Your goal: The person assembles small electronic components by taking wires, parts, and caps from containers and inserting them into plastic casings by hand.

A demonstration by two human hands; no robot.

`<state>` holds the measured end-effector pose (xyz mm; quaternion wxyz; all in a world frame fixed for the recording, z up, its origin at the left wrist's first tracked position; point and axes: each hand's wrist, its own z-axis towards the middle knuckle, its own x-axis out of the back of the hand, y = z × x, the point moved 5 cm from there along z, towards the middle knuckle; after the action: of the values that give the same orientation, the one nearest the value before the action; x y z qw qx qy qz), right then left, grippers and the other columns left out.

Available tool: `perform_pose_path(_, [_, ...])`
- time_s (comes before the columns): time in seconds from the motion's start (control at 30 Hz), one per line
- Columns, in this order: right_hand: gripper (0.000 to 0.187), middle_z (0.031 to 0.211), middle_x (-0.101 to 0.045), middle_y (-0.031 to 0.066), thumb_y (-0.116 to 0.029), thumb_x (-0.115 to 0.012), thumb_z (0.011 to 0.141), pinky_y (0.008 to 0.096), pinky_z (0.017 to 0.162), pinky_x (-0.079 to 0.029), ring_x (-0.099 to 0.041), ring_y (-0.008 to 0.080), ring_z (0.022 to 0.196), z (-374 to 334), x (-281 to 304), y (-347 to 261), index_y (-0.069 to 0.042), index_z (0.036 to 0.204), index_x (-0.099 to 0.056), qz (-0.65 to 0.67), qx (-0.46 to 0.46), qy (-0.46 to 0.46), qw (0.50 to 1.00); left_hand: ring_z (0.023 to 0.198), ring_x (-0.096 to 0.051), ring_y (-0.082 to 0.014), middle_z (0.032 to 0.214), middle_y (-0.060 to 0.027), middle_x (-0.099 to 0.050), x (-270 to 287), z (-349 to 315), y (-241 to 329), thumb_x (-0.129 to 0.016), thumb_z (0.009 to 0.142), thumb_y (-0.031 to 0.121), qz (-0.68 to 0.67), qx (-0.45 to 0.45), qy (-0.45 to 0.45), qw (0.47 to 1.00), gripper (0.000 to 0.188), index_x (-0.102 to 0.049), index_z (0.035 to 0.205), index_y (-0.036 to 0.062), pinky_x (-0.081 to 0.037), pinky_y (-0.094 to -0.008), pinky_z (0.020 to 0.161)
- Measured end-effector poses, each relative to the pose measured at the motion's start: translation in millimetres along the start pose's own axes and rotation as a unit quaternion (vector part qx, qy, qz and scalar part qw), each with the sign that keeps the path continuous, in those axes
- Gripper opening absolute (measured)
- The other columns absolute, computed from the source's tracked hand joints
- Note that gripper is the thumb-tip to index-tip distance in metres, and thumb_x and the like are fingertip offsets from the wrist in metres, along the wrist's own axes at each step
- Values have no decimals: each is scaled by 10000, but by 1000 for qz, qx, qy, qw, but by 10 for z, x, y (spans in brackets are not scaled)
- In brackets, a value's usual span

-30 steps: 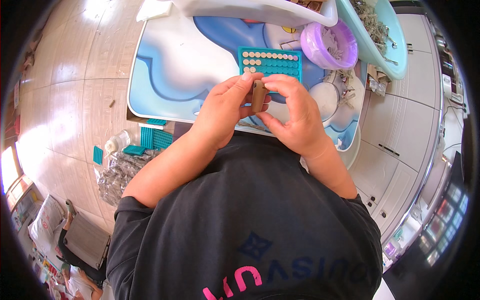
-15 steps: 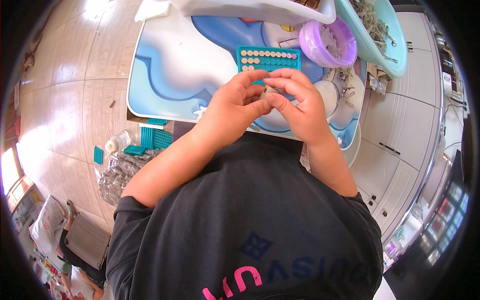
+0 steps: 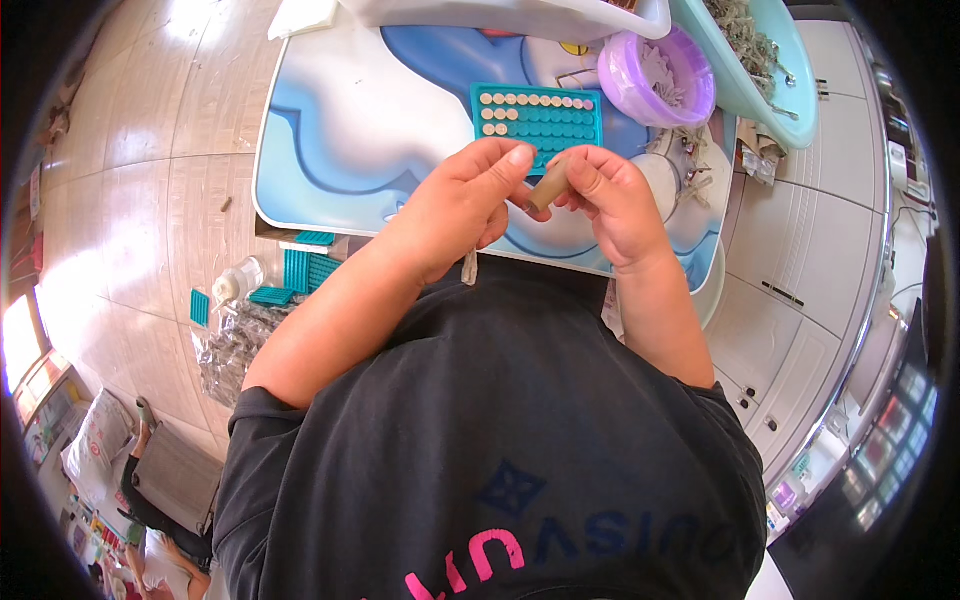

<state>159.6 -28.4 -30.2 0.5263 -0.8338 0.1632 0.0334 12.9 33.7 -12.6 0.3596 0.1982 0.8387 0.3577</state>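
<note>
My right hand pinches a small tan-brown cylinder between thumb and fingers, its lower end tilted toward my left hand. My left hand is closed, thumb over curled fingers, with one finger reaching to the cylinder's lower end. From beneath that hand hangs a pale, twisted strip. Just beyond both hands lies a teal tray with rows of round pockets. Pale round pieces fill its far row, and a few more sit at the left of the rows below.
A purple basin with pale scraps stands at the table's far right, beside a mint tub of tangled grey pieces. A white bin lines the far edge. Teal trays, a white bottle and a plastic bag lie at left below the table.
My hands have drawn slightly apart. More of the cylinder now shows in my right hand, and the pale strip has come into view below my left hand.
</note>
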Motion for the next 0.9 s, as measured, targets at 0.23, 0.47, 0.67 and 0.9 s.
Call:
perform_pose_path(0.23, [247,847,-614,29,-235,-652,850,234,701,-435,-539,99,735,-22,-49,-10,-22,963,-597,55,46,24,997,510,-428,-37,810,-42,-628,41,22,-50,-572,906,231,162,-38,22,986,260,-584,1041,9,-323,-170,450])
perform_pose_path(0.47, [264,901,-611,35,-186,-647,859,232,739,-448,-544,83,787,-177,-207,-126,3,1019,-553,35,220,75,972,689,-576,-70,780,-48,-630,-37,-128,-10,-624,851,95,156,-120,85,977,143,-589,919,-26,-462,-228,594])
perform_pose_path(0.67, [245,897,-593,27,-162,-652,850,227,700,-444,-531,79,799,-144,-231,-94,-5,1020,-572,26,172,82,981,735,-603,-100,830,-70,-633,34,-15,-54,-602,870,85,156,-124,51,979,153,-562,978,-16,-483,-245,658])
perform_pose_path(0.9, [141,818,-627,83,-127,-647,814,278,648,-464,-606,175,730,-78,212,-951,-25,912,-646,-408,336,220,820,810,-616,-174,973,-104,-599,48,18,-58,-531,921,151,-44,-31,-24,998,342,-493,1243,44,-515,-295,740])
